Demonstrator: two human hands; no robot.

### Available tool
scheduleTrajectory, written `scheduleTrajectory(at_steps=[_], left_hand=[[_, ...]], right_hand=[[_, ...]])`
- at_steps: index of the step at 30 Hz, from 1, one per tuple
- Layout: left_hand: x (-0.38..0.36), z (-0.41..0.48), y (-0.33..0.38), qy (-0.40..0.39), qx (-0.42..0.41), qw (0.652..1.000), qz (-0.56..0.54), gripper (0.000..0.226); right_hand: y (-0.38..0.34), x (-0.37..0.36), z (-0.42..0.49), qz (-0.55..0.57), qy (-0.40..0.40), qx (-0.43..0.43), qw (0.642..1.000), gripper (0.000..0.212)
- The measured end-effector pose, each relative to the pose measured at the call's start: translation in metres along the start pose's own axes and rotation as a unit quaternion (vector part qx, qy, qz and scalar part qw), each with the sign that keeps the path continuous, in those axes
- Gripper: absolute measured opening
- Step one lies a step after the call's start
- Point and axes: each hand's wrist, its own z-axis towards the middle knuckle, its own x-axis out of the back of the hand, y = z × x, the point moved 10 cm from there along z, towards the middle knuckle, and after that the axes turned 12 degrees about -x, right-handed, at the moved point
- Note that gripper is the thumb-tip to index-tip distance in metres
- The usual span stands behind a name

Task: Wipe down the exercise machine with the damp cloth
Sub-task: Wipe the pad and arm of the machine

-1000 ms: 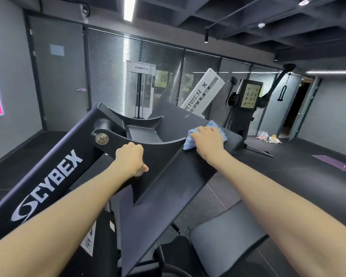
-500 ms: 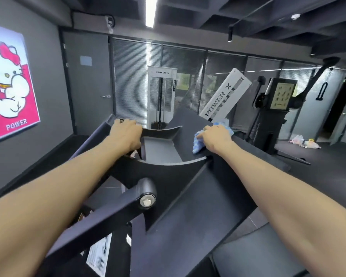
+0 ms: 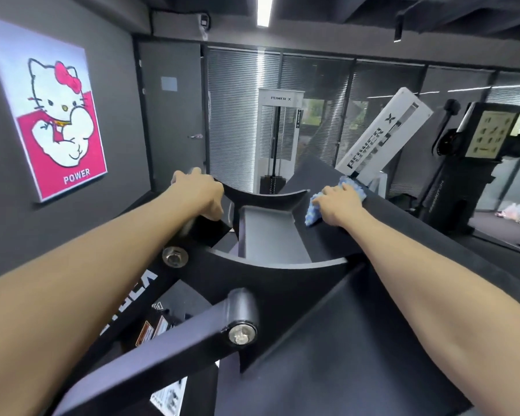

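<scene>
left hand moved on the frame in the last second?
Yes. The left hand went from beside the lower pivot bolt, up the black machine frame, and now grips its top left edge, well beyond that bolt.

Poster [image 3: 50,112], left of the left hand's fingers [image 3: 192,175]: "POWER". White tower [image 3: 281,99] beyond them: "POWER X". Tilted white panel [image 3: 383,135] beyond the right fingers [image 3: 347,187]: "POWER".
</scene>
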Motion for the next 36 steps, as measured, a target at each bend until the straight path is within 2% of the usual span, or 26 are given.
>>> scheduleTrajectory(at_steps=[2, 4, 7, 9, 12, 14, 15, 19, 21, 23, 25, 26, 28, 32, 34, 36], left_hand=[[-0.004, 0.007, 0.001, -0.026, -0.014, 0.999, 0.017, 0.035], [-0.007, 0.012, -0.001, -0.016, -0.013, 1.0, 0.015, 0.037], [0.001, 0.01, -0.001, 0.068, 0.008, 0.998, -0.008, 0.03], [0.006, 0.008, -0.006, 0.094, 0.024, 0.995, -0.028, 0.018], [0.009, 0.008, -0.018, 0.107, 0.053, 0.99, -0.08, 0.005], [0.006, 0.013, -0.021, 0.107, 0.045, 0.988, -0.1, 0.015], [0.002, 0.015, -0.022, 0.095, 0.036, 0.989, -0.109, 0.023], [-0.006, 0.022, -0.018, 0.063, 0.007, 0.995, -0.082, 0.036], [-0.004, 0.021, -0.017, 0.078, 0.007, 0.995, -0.067, 0.037], [-0.002, 0.019, -0.014, 0.1, 0.003, 0.994, -0.053, 0.036], [0.0, 0.021, -0.015, 0.114, -0.003, 0.992, -0.047, 0.034], [0.0, 0.023, -0.016, 0.111, -0.007, 0.992, -0.053, 0.033], [0.0, 0.026, -0.019, 0.095, -0.022, 0.993, -0.061, 0.031], [-0.008, 0.03, -0.024, 0.084, -0.055, 0.994, -0.046, 0.029], [-0.012, 0.032, -0.029, 0.093, -0.048, 0.991, -0.082, 0.028], [-0.014, 0.036, -0.036, 0.108, -0.04, 0.984, -0.136, 0.03]], right_hand=[[-0.014, -0.01, 0.004, -0.01, -0.031, 0.043, 0.999, 0.049], [-0.031, -0.017, 0.012, 0.004, -0.049, 0.067, 0.997, 0.051], [-0.028, -0.015, 0.031, 0.097, -0.02, -0.019, 0.995, 0.044], [-0.03, -0.018, 0.045, 0.178, -0.008, -0.086, 0.98, 0.043], [-0.069, -0.042, 0.05, 0.208, -0.117, -0.07, 0.968, 0.052], [-0.098, -0.057, 0.048, 0.207, -0.181, -0.046, 0.96, 0.053], [-0.106, -0.059, 0.05, 0.229, -0.189, -0.053, 0.954, 0.052], [-0.113, -0.057, 0.063, 0.305, -0.17, -0.111, 0.93, 0.048], [-0.121, -0.051, 0.068, 0.338, -0.147, -0.073, 0.927, 0.042], [-0.148, -0.037, 0.065, 0.374, -0.139, 0.05, 0.916, 0.041], [-0.172, -0.01, 0.045, 0.414, -0.113, 0.183, 0.885, 0.037], [-0.178, 0.001, 0.035, 0.421, -0.11, 0.22, 0.873, 0.036], [-0.185, 0.009, 0.029, 0.417, -0.12, 0.242, 0.868, 0.036], [-0.186, -0.012, 0.06, 0.318, -0.14, 0.194, 0.918, 0.052], [-0.188, -0.026, 0.075, 0.305, -0.154, 0.17, 0.924, 0.059], [-0.19, -0.018, 0.063, 0.32, -0.151, 0.191, 0.916, 0.039]])
